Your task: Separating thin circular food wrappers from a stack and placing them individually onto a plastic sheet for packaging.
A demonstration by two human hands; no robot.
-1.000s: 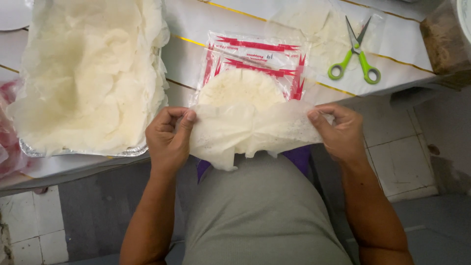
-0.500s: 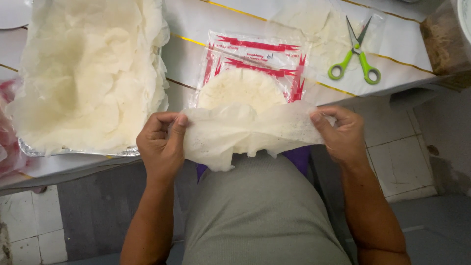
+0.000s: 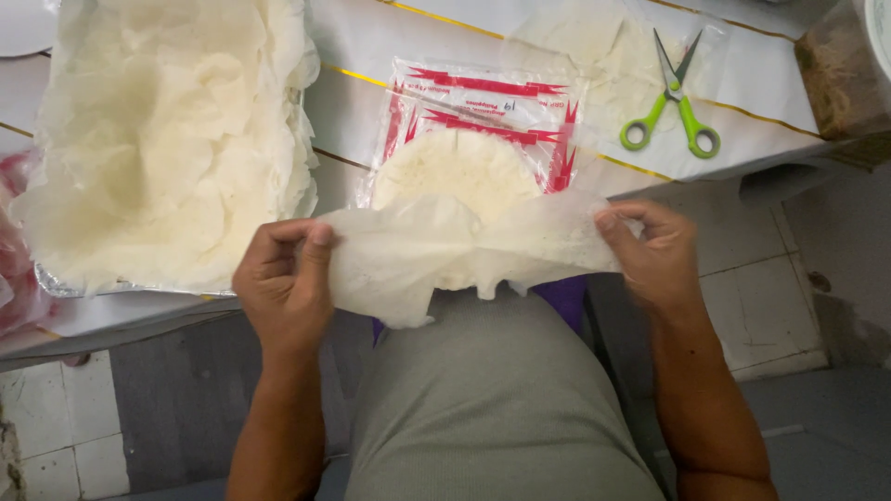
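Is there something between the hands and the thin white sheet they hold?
Nothing visible. The left hand and the right hand each pinch an end of the thin white sheet directly, in front of the table edge.

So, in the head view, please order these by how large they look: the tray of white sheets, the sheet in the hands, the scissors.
1. Tray of white sheets, largest.
2. Sheet held between left hand and right hand; nearer the camera, so its true size is unsure.
3. Scissors, smallest.
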